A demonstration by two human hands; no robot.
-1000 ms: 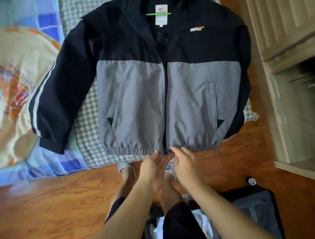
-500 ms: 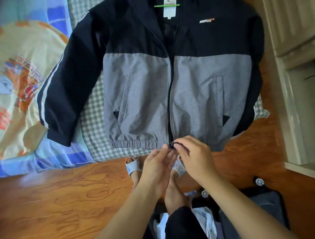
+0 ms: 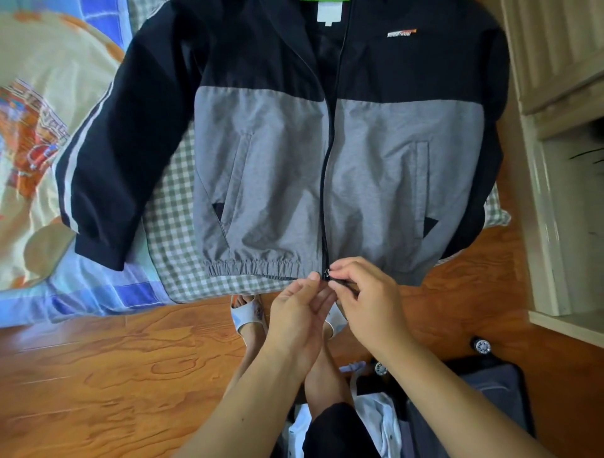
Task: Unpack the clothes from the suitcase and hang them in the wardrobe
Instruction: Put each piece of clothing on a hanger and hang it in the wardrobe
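A black and grey zip jacket [image 3: 277, 183] lies spread flat on the bed, front side up, with a green hanger [image 3: 323, 1] just showing at its collar. My right hand [image 3: 366, 300] pinches the zip end at the bottom hem. Beside it, my left hand [image 3: 297, 313] pinches the hem edge on the left of the zip. The dark suitcase [image 3: 496, 395] lies open on the floor at the lower right, with white clothes [image 3: 379, 412] in it, partly hidden by my arms and legs.
A checked cloth [image 3: 176, 229] lies under the jacket on a blue and cream bed cover [image 3: 49, 98]. The pale wooden wardrobe [image 3: 562, 163] stands at the right. Wooden floor [image 3: 114, 376] fills the lower left. My feet in white sandals [image 3: 245, 313] stand by the bed edge.
Both hands rose from below the hem to the bottom of the zip and took hold of it. The view has shifted closer and slightly lower on the jacket.
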